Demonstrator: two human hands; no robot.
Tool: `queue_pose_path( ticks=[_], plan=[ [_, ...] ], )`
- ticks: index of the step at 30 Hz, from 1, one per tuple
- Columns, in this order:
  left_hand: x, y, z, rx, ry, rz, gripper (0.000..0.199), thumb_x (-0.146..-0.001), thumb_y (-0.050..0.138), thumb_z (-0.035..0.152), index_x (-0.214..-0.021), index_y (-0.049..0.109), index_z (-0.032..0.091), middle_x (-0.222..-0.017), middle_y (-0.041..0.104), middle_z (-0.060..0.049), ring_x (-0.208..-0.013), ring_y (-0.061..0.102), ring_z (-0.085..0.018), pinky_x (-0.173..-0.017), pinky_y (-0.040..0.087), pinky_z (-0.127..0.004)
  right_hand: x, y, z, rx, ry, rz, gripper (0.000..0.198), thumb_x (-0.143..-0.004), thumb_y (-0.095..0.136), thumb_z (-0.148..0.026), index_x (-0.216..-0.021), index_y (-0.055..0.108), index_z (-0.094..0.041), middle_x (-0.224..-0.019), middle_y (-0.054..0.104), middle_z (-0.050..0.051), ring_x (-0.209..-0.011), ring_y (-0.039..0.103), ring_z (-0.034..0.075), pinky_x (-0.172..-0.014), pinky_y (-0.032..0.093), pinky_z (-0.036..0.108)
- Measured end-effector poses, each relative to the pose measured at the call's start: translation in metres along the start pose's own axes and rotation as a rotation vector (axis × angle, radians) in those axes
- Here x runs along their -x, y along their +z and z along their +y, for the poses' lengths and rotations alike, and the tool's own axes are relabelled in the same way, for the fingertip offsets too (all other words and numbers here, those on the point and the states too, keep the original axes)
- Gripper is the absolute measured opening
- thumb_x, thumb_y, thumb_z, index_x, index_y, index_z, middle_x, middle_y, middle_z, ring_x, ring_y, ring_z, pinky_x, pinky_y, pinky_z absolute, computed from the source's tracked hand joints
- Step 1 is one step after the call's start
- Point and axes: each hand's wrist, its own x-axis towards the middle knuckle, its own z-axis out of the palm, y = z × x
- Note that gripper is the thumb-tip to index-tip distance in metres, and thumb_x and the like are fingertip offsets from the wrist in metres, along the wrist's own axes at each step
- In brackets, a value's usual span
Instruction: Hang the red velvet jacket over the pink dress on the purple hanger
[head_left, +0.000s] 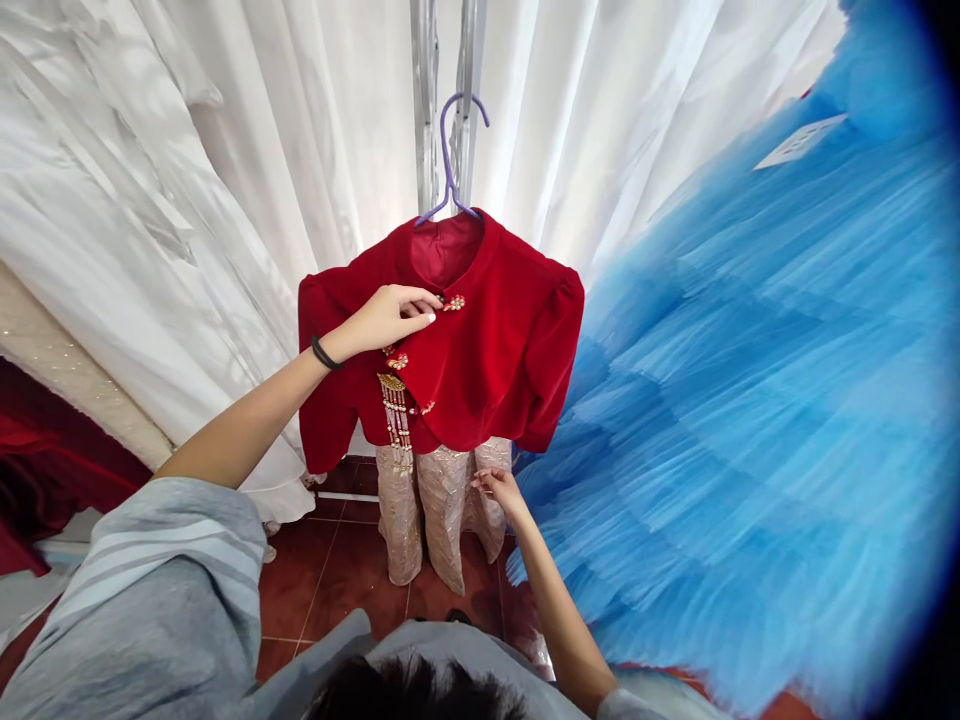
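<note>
A short red velvet jacket hangs on a purple hanger, with its asymmetric front facing me. My left hand is at the collar, fingers closed on the jacket's front edge beside a jewelled flower fastener. Lower on the front are another jewelled fastener and a gold ornament with beaded tassels. Just below the hem is my right hand, fingers loosely bent and apart, in front of a pale sparkly skirt. I see nothing held in it.
Layered blue tulle gown fills the right side, with a white tag. White curtains and white garments hang behind and left. A metal rack upright carries the hanger. Dark red floor tiles lie below.
</note>
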Motion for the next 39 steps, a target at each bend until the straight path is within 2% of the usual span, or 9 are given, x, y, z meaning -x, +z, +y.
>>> queue_pose_path(
  ticks=[11, 15, 20, 23, 25, 29, 31, 34, 39],
  plan=[
    [0.042, 0.0, 0.009, -0.523, -0.163, -0.012, 0.019, -0.088, 0.052, 0.032, -0.079, 0.066, 0.023, -0.077, 0.073, -0.003, -0.072, 0.067, -0.021, -0.061, 0.044, -0.03, -0.008, 0.014, -0.013, 0.007, -0.069, -0.051, 0.018, -0.059, 0.063, -0.03, -0.07, 0.062, -0.016, -0.064, 0.069, 0.005, -0.057, 0.055, 0.012, -0.057, 0.039, 0.023],
    [0.046, -0.004, 0.004, -0.583, -0.136, 0.151, 0.02, -0.093, 0.044, 0.029, -0.087, 0.062, 0.023, -0.081, 0.072, -0.005, -0.076, 0.066, -0.022, -0.06, 0.042, -0.03, -0.006, 0.025, -0.013, 0.058, -0.072, -0.071, 0.015, -0.058, 0.062, -0.031, -0.065, 0.06, -0.017, -0.058, 0.067, 0.004, -0.054, 0.053, 0.012, -0.052, 0.037, 0.022],
    [0.053, -0.002, -0.006, -0.745, -0.168, 0.077, 0.027, -0.098, 0.04, 0.035, -0.094, 0.062, 0.021, -0.092, 0.071, -0.008, -0.085, 0.068, -0.025, -0.06, 0.042, -0.03, 0.0, 0.027, -0.028, 0.164, -0.174, -0.027, 0.009, -0.062, 0.061, -0.027, -0.061, 0.057, -0.019, -0.058, 0.065, 0.004, -0.058, 0.057, 0.016, -0.061, 0.047, 0.028],
    [0.06, 0.002, -0.014, -0.695, -0.143, 0.15, 0.032, -0.101, 0.035, 0.036, -0.1, 0.064, 0.023, -0.099, 0.071, -0.008, -0.091, 0.068, -0.025, -0.067, 0.047, -0.031, 0.012, 0.02, -0.064, 0.233, -0.359, 0.09, 0.016, -0.072, 0.06, -0.033, -0.078, 0.064, -0.019, -0.085, 0.072, 0.01, -0.082, 0.064, 0.023, -0.085, 0.051, 0.036],
    [0.065, 0.012, -0.02, -0.643, -0.123, 0.315, 0.033, -0.101, 0.032, 0.033, -0.108, 0.063, 0.023, -0.105, 0.07, -0.008, -0.096, 0.067, -0.024, -0.078, 0.05, -0.034, 0.021, 0.02, -0.098, 0.335, -0.629, 0.282, 0.035, -0.082, 0.056, -0.042, -0.106, 0.065, -0.018, -0.116, 0.069, 0.014, -0.109, 0.062, 0.027, -0.102, 0.047, 0.042],
    [0.073, 0.06, -0.037, -0.612, -0.134, 0.584, 0.039, -0.098, 0.04, 0.034, -0.131, 0.054, 0.019, -0.135, 0.057, -0.018, -0.13, 0.052, -0.03, -0.111, 0.04, -0.045, 0.023, 0.041, -0.168, 0.662, -1.053, 0.675, 0.091, -0.081, 0.059, -0.063, -0.152, 0.03, -0.013, -0.16, 0.025, 0.024, -0.149, 0.026, 0.036, -0.118, 0.028, 0.057],
    [0.076, 0.087, -0.047, -0.576, -0.174, 0.599, 0.059, -0.094, 0.051, 0.045, -0.144, 0.042, 0.015, -0.152, 0.038, -0.024, -0.145, 0.035, -0.036, -0.119, 0.029, -0.052, 0.014, 0.058, -0.192, 0.836, -1.049, 0.699, 0.112, -0.074, 0.065, -0.067, -0.156, 0.016, -0.009, -0.164, 0.007, 0.028, -0.153, 0.01, 0.042, -0.117, 0.02, 0.066],
    [0.079, 0.114, -0.062, -0.403, -0.167, 0.648, 0.086, -0.089, 0.054, 0.061, -0.154, 0.025, 0.014, -0.161, 0.02, -0.027, -0.152, 0.019, -0.039, -0.121, 0.024, -0.057, -0.006, 0.07, -0.212, 1.007, -0.954, 0.699, 0.11, -0.075, 0.068, -0.059, -0.156, 0.016, -0.006, -0.163, 0.0, 0.032, -0.152, 0.001, 0.047, -0.113, 0.012, 0.075],
    [0.071, 0.132, -0.075, -0.204, -0.053, 0.805, 0.073, -0.098, 0.036, 0.056, -0.157, 0.023, 0.014, -0.163, 0.02, -0.024, -0.154, 0.017, -0.033, -0.123, 0.02, -0.052, -0.024, 0.021, -0.238, 0.936, -0.943, 0.894, 0.089, -0.077, 0.051, -0.022, -0.157, 0.016, -0.006, -0.165, 0.003, 0.026, -0.153, 0.0, 0.042, -0.117, 0.009, 0.07]
  ],
)
